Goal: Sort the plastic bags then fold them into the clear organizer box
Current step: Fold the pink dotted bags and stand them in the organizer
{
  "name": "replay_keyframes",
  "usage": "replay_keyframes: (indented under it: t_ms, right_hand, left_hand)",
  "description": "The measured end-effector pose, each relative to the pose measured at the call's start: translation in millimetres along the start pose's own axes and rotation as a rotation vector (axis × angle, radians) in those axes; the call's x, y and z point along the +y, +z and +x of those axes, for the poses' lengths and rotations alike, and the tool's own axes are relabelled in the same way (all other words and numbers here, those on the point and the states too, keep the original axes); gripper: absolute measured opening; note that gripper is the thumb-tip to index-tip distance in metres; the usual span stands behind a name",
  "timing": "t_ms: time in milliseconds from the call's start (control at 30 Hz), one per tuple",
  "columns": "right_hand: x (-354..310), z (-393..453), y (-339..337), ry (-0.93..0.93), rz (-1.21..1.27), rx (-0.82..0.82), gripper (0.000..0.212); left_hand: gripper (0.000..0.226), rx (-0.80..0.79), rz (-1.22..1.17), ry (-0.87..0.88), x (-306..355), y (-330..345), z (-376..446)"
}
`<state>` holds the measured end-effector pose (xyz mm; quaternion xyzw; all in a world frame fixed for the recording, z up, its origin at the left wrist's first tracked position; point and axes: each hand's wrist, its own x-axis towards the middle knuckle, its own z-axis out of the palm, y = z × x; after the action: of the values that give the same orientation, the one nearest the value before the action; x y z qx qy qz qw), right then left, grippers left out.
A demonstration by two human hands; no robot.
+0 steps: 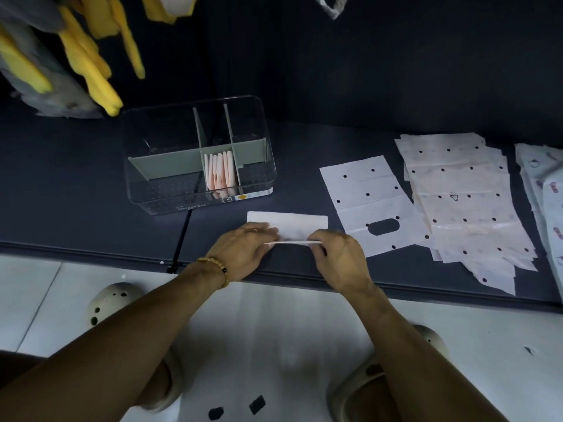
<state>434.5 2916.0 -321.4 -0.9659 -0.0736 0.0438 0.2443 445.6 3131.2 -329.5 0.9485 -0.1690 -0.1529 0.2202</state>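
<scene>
A white plastic bag [292, 223], folded into a narrow strip, lies on the dark surface near its front edge. My left hand [243, 251] presses on its left end, and my right hand [338, 254] pinches its near edge, which is lifted over. Behind stands the clear organizer box [170, 190] with grey dividers; several folded pink bags [220, 172] stand upright in its middle front compartment. To the right lies a flat white bag with black dots [368, 202], then a pile of similar pinkish bags [463, 202].
More patterned bags [545, 184] lie at the far right edge. Yellow and grey cloth [85, 56] hangs at the upper left. A black strap [182, 239] runs over the front edge. Below are white floor tiles and my beige shoes [112, 303].
</scene>
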Motion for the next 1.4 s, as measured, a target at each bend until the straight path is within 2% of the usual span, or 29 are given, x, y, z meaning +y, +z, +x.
replay_keyframes:
  t_ms: [67, 167, 233, 333, 467, 667, 933, 1000, 1067, 1100, 1167, 1233, 1333, 1400]
  right_hand:
    - [2.8, 5.3, -1.8, 0.118, 0.11, -0.04, 0.007]
    - [4.0, 10.0, -2.9, 0.24, 0.273, -0.095, 0.005]
    - [4.4, 12.4, -3.5, 0.312, 0.339, -0.096, 0.011]
    - [7.4, 17.3, -3.2, 0.4, 0.38, -0.056, 0.009]
    - [7.5, 24.8, -0.3, 0.437, 0.32, -0.043, 0.011]
    - [3.4, 33.6, 6.0, 0.458, 0.189, -0.005, 0.015]
    - [1.8, 41.3, 7.4, 0.551, 0.154, -0.027, 0.016]
    - [0.9, 41.6, 9.0, 0.539, 0.125, -0.014, 0.017]
    - [0.5, 41.4, 10.0, 0.527, 0.084, -0.002, 0.017]
    - [0.7, 41.0, 10.6, 0.523, 0.067, -0.002, 0.018]
    - [1.8, 41.0, 12.2, 0.517, 0.043, -0.004, 0.022]
    - [1.8, 41.0, 11.4, 0.515, 0.025, -0.022, 0.025]
    - [-4.8, 38.1, 5.4, 0.484, -0.104, 0.007, 0.027]
    - [-17.9, 32.2, 6.6, 0.293, -0.296, 0.117, 0.019]
  left_hand:
    - [0.034, -0.009, -0.082, -0.055, 0.5, -5.7, -2.2]
    - [0.027, 0.108, -0.084, -0.142, -1.4, -5.5, -11.7]
    - [0.028, 0.178, -0.098, -0.276, -3.2, -3.4, -14.2]
    - [0.031, 0.207, -0.145, -0.464, -4.6, -4.0, -6.8]
    - [0.042, 0.204, -0.141, -0.579, -7.6, -7.1, 5.7]
    - [0.032, 0.182, -0.016, -0.636, -6.3, -8.0, 16.0]
    - [0.041, 0.138, 0.008, -0.709, -10.4, -9.9, 24.4]
    - [0.042, 0.173, 0.083, -0.672, -8.8, -9.8, 20.2]
    - [0.038, 0.301, 0.172, -0.558, -8.4, -10.4, 12.5]
    - [0.034, 0.387, 0.216, -0.431, -9.4, -10.1, 8.2]
    - [0.028, 0.456, 0.335, -0.068, -14.6, -8.0, 1.0]
    - [0.04, 0.458, 0.409, 0.231, -25.8, -3.8, -6.6]
    - [0.049, 0.381, 0.436, 0.302, -40.2, -0.5, -16.9]
    - [0.051, 0.341, 0.44, 0.293, -43.8, -0.2, -18.0]
